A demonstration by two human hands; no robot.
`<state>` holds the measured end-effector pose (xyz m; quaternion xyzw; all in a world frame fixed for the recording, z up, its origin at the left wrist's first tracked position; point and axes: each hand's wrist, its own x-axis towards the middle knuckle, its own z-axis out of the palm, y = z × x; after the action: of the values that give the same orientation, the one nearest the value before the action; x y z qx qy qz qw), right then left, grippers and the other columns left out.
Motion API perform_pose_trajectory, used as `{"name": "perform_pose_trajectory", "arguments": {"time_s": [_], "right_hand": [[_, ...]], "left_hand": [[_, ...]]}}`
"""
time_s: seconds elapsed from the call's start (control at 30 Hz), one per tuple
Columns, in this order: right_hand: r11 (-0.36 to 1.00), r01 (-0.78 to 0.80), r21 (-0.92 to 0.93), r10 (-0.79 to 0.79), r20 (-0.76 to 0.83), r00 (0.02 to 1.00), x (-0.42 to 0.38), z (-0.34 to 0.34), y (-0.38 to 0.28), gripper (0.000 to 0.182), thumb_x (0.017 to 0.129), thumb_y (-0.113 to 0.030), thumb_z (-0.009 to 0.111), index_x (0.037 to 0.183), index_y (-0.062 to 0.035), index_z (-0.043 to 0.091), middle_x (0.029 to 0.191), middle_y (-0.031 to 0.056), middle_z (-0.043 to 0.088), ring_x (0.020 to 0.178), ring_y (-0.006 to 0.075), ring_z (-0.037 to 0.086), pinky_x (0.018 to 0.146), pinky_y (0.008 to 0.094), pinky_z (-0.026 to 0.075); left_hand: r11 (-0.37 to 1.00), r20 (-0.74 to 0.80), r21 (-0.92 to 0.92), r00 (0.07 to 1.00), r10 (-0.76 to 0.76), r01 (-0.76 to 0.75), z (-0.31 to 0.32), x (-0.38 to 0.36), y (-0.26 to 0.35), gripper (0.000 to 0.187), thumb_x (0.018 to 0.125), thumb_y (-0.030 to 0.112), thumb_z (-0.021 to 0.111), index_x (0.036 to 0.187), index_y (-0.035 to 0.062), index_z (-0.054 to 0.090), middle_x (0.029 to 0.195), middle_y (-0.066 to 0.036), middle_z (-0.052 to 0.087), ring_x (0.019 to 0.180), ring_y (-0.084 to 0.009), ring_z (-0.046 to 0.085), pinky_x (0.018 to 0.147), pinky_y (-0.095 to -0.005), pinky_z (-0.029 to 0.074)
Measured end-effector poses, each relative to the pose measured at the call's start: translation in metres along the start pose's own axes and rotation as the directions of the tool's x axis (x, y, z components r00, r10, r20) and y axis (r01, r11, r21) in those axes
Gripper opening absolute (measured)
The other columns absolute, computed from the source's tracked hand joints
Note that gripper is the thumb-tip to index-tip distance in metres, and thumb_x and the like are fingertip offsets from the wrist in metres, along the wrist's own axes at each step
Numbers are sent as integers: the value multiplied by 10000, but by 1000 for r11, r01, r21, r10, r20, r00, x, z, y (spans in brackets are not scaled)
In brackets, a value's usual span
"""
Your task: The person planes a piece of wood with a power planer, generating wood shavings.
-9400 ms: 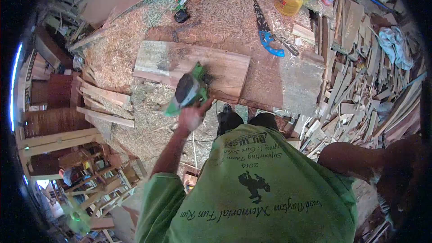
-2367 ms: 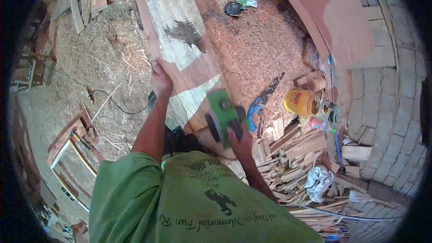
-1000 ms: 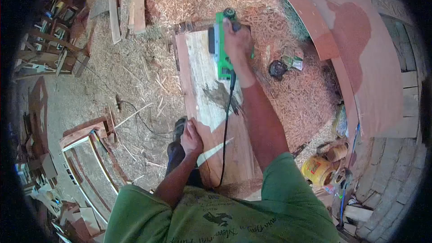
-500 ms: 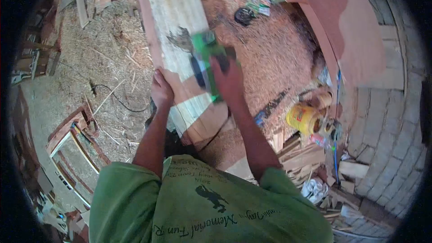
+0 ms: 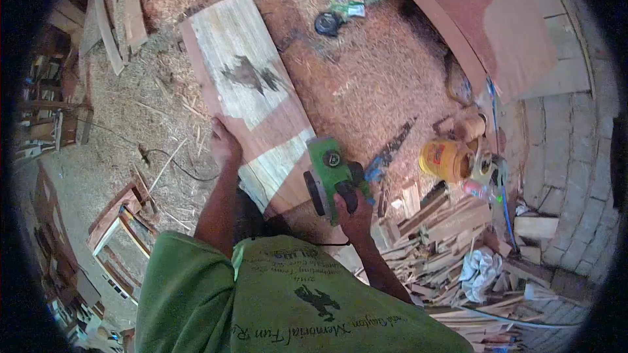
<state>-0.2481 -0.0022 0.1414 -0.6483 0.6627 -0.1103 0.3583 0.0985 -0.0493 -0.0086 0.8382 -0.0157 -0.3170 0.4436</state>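
Observation:
A wide wooden board (image 5: 268, 124) lies at a slant in front of me, with a dark ragged mark near its far half. My left hand (image 5: 225, 147) grips the board's left edge, fingers closed over it. Off the near right edge of the board is a green electric planer (image 5: 325, 168). My right hand (image 5: 354, 214) is wrapped round the planer's black handle. Its fingers are partly covered by the tool.
Shavings cover the ground (image 5: 366, 85). On the right stand a yellow bucket (image 5: 439, 160) and a heap of offcuts (image 5: 425, 235). A black cable (image 5: 173, 160) runs at left, near a wooden frame (image 5: 121, 229). A handsaw blade (image 5: 399, 140) lies beyond the planer.
The planer has moved back toward me and right, from over the middle of the board to beside its near right edge. My left hand stays on the board's edge.

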Motion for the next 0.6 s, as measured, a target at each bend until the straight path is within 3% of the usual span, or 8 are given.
{"name": "perform_pose_trajectory", "arguments": {"time_s": [0.1, 0.23, 0.27, 0.3, 0.4, 0.5, 0.53, 0.6], "right_hand": [[995, 97, 1, -96, -136, 986, 36, 15, -35, 436, 919, -343, 757, 1105, 39, 658, 860, 215, 708, 764, 347, 703, 707, 430, 546], [990, 137, -43, -142, -158, 977, 92, 27, -97, 487, 921, -403, 742, 1114, 37, 668, 945, 243, 705, 900, 400, 691, 806, 476, 534], [993, 119, 18, -116, -130, 985, 106, 27, -120, 497, 921, -419, 736, 1115, 35, 670, 962, 247, 705, 926, 408, 686, 825, 482, 529], [992, 100, 78, -92, -101, 991, 123, 30, -137, 509, 922, -434, 730, 1116, 33, 673, 980, 250, 704, 953, 417, 681, 843, 488, 525], [987, 136, -90, -144, -86, 986, 181, 52, -164, 706, 924, -543, 676, 1265, 71, 606, 1096, 300, 694, 1019, 480, 672, 906, 526, 525], [942, 333, -37, -331, -250, 910, 240, 81, -200, 488, 924, -477, 713, 1075, -13, 706, 936, 227, 712, 891, 408, 694, 798, 497, 529], [955, 298, -1, -292, -201, 935, 258, 86, -217, 487, 923, -482, 712, 1070, -18, 708, 920, 225, 711, 878, 416, 692, 789, 499, 530], [949, 316, 7, -311, -164, 936, 298, 97, -250, 491, 924, -497, 703, 1057, -24, 713, 889, 226, 709, 857, 434, 686, 770, 506, 532]], "left_hand": [[988, -45, -58, 989, 141, -143, 6, 2, -7, 817, 1037, 650, 288, 1401, -23, 576, 1320, -324, 615, 1244, -487, 580, 1032, -503, 447], [993, 46, -112, 998, 37, -32, -3, -9, 15, 787, 1050, 617, 300, 1361, -38, 608, 1279, -332, 634, 1204, -486, 602, 1013, -505, 453], [978, 4, -159, 991, 137, -134, 3, -1, 0, 767, 1059, 587, 308, 1344, -59, 608, 1242, -339, 646, 1169, -496, 614, 983, -504, 467], [989, 12, -107, 994, 105, -103, 0, -1, 0, 760, 1061, 578, 311, 1340, -63, 607, 1228, -347, 646, 1156, -502, 617, 972, -507, 470], [995, -5, 16, 995, 100, -100, 1, 5, -8, 719, 1070, 546, 301, 1328, -45, 619, 1183, -363, 645, 1113, -521, 623, 937, -523, 477], [992, 0, 59, 994, 109, -108, -2, 1, 0, 694, 1075, 528, 306, 1315, -38, 630, 1172, -351, 655, 1106, -517, 626, 935, -527, 476], [994, 11, 100, 999, 33, -34, -2, 2, -2, 674, 1084, 503, 303, 1283, -43, 643, 1165, -335, 664, 1110, -502, 629, 937, -515, 479], [992, -14, -30, 992, 126, -126, 3, 4, -9, 663, 1089, 489, 297, 1268, -43, 650, 1176, -328, 661, 1122, -496, 626, 942, -509, 478]]}}
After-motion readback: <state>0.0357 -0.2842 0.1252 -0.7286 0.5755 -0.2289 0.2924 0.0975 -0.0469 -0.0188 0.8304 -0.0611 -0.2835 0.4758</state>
